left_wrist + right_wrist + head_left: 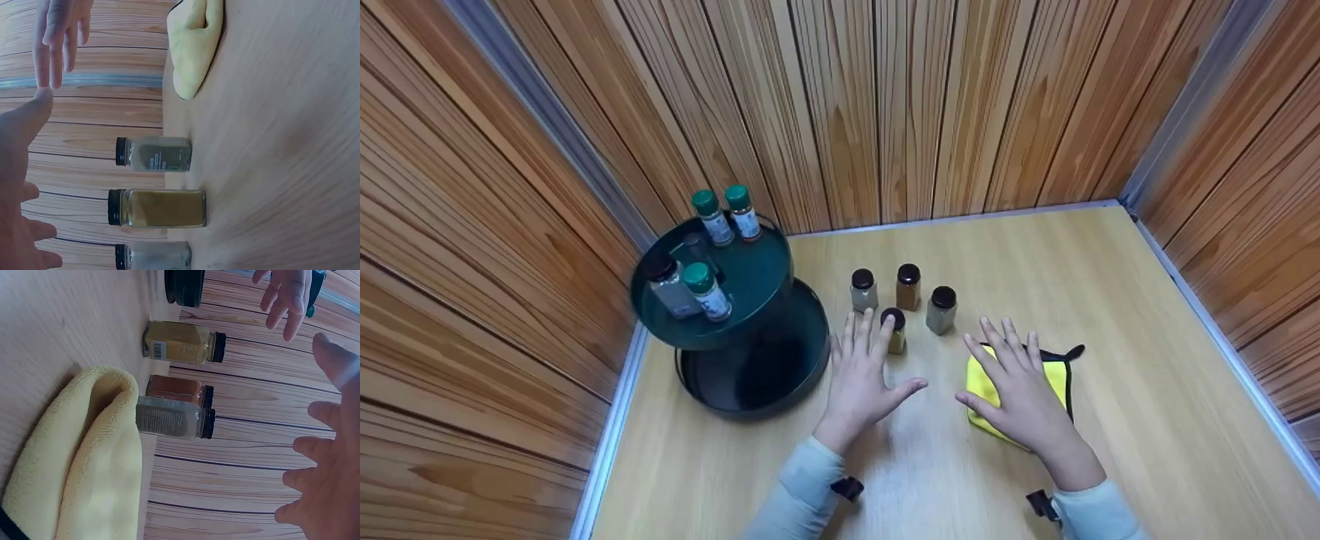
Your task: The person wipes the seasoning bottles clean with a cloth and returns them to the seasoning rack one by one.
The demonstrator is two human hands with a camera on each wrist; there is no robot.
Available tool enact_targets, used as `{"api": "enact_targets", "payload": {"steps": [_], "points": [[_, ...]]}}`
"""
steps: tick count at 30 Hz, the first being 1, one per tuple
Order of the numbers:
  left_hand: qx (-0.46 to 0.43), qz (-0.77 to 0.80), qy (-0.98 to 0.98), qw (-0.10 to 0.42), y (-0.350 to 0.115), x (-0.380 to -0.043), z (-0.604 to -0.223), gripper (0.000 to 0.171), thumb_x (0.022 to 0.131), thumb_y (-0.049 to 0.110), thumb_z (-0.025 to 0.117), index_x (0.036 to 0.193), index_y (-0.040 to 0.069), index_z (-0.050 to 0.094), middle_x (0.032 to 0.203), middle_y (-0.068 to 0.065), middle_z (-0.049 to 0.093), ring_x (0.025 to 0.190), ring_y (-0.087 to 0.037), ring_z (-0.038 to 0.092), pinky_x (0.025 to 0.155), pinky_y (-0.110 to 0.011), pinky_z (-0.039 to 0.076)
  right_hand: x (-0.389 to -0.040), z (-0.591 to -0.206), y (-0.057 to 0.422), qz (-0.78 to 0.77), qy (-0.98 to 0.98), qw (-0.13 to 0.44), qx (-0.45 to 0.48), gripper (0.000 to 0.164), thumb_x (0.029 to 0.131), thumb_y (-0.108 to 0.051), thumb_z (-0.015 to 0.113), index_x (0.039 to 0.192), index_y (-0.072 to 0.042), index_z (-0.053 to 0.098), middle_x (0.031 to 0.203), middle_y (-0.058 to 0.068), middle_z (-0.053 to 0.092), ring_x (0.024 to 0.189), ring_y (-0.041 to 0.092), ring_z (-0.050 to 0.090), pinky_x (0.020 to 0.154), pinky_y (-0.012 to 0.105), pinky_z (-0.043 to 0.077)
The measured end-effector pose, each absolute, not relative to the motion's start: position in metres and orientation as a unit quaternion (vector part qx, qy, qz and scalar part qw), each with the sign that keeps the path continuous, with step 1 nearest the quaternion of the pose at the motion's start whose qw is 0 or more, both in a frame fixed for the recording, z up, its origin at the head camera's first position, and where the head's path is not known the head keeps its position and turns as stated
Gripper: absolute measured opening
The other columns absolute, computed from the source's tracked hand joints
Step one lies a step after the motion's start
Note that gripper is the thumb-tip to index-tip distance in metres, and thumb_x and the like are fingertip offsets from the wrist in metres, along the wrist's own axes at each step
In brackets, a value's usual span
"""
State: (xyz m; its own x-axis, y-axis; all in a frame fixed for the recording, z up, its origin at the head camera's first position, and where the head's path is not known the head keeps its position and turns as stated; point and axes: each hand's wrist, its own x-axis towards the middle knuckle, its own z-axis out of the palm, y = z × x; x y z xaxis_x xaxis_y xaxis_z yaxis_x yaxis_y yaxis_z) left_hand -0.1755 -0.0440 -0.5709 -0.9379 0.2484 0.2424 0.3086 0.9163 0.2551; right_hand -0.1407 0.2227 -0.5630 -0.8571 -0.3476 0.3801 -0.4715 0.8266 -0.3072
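My left hand (859, 381), fingers spread and holding nothing, hovers over the table just in front of a black-capped spice jar of yellowish powder (166, 208). Around that jar stand a jar of brown spice (908, 289) and two greyish jars, one to the left (863, 291) and one to the right (941, 310). Also spread and empty, my right hand (1020, 390) is above a folded yellow cloth (107, 455) with black edging. In the right wrist view the cloth lies on the table, below the fingers.
A dark green two-tier round tray (750, 281) stands at the left. On its top tier are several spice bottles, including a green-capped one (706, 294) and a dark-capped one (671, 289). Wood-panelled walls (840, 112) enclose the table (1140, 360) at back and sides.
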Motion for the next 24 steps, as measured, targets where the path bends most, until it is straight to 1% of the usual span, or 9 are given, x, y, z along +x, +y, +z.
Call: {"api": "enact_targets", "payload": {"steps": [2, 4, 7, 8, 14, 20, 24], "points": [[-0.135, -0.160, -0.972, 0.105, -0.042, -0.174, -0.575, 0.110, 0.078, 0.094, 0.039, 0.165, 0.031, 0.015, 0.172, -0.007, 0.013, 0.157, -0.039, 0.011, 0.120, -0.070, 0.013, -0.139, -0.565, 0.224, 0.200, -0.943, 0.155, 0.216, 0.087, 0.089, -0.055, 0.073, 0.161, -0.023, 0.035, 0.170, 0.011, 0.021, 0.157, 0.039, 0.009, 0.122, 0.068, 0.003], [-0.132, -0.187, -0.967, 0.115, -0.040, -0.174, -0.580, 0.110, 0.080, 0.088, 0.051, 0.165, 0.027, 0.018, 0.172, -0.009, 0.016, 0.157, -0.039, 0.014, 0.120, -0.069, 0.014, -0.137, -0.566, 0.225, 0.203, -0.943, 0.154, 0.214, 0.087, 0.089, -0.055, 0.073, 0.161, -0.021, 0.035, 0.170, 0.012, 0.022, 0.157, 0.041, 0.011, 0.123, 0.066, 0.002], [-0.130, -0.223, -0.957, 0.131, -0.036, -0.177, -0.586, 0.108, 0.081, 0.078, 0.065, 0.164, 0.023, 0.021, 0.170, -0.010, 0.020, 0.155, -0.039, 0.019, 0.120, -0.067, 0.018, -0.136, -0.567, 0.226, 0.206, -0.944, 0.151, 0.210, 0.088, 0.090, -0.054, 0.073, 0.161, -0.020, 0.033, 0.169, 0.012, 0.023, 0.155, 0.044, 0.014, 0.124, 0.063, -0.001], [-0.130, -0.233, -0.954, 0.136, -0.034, -0.178, -0.588, 0.108, 0.082, 0.076, 0.067, 0.164, 0.023, 0.021, 0.170, -0.011, 0.020, 0.155, -0.039, 0.020, 0.120, -0.067, 0.019, -0.136, -0.567, 0.226, 0.206, -0.945, 0.151, 0.206, 0.088, 0.090, -0.055, 0.073, 0.161, -0.020, 0.034, 0.169, 0.012, 0.023, 0.155, 0.044, 0.015, 0.124, 0.062, 0.000], [-0.093, -0.264, -0.952, 0.127, -0.030, -0.186, -0.590, 0.107, 0.082, 0.074, 0.068, 0.163, 0.021, 0.021, 0.169, -0.010, 0.023, 0.154, -0.036, 0.023, 0.120, -0.064, 0.025, -0.134, -0.571, 0.226, 0.207, -0.949, 0.140, 0.194, 0.087, 0.090, -0.056, 0.072, 0.160, -0.018, 0.036, 0.169, 0.013, 0.023, 0.154, 0.046, 0.016, 0.124, 0.062, 0.001], [-0.047, -0.325, -0.939, 0.105, -0.026, -0.197, -0.591, 0.107, 0.081, 0.065, 0.077, 0.163, 0.022, 0.023, 0.167, -0.010, 0.027, 0.154, -0.034, 0.024, 0.121, -0.057, 0.028, -0.135, -0.575, 0.225, 0.207, -0.951, 0.135, 0.188, 0.089, 0.089, -0.056, 0.073, 0.160, -0.017, 0.035, 0.168, 0.016, 0.025, 0.153, 0.047, 0.019, 0.123, 0.065, 0.007], [-0.023, -0.357, -0.930, 0.086, -0.024, -0.203, -0.595, 0.109, 0.080, 0.062, 0.079, 0.163, 0.022, 0.021, 0.168, -0.007, 0.026, 0.154, -0.031, 0.025, 0.122, -0.052, 0.028, -0.135, -0.579, 0.225, 0.205, -0.955, 0.122, 0.179, 0.091, 0.089, -0.059, 0.071, 0.160, -0.016, 0.034, 0.168, 0.016, 0.025, 0.153, 0.047, 0.019, 0.123, 0.066, 0.008]]}}
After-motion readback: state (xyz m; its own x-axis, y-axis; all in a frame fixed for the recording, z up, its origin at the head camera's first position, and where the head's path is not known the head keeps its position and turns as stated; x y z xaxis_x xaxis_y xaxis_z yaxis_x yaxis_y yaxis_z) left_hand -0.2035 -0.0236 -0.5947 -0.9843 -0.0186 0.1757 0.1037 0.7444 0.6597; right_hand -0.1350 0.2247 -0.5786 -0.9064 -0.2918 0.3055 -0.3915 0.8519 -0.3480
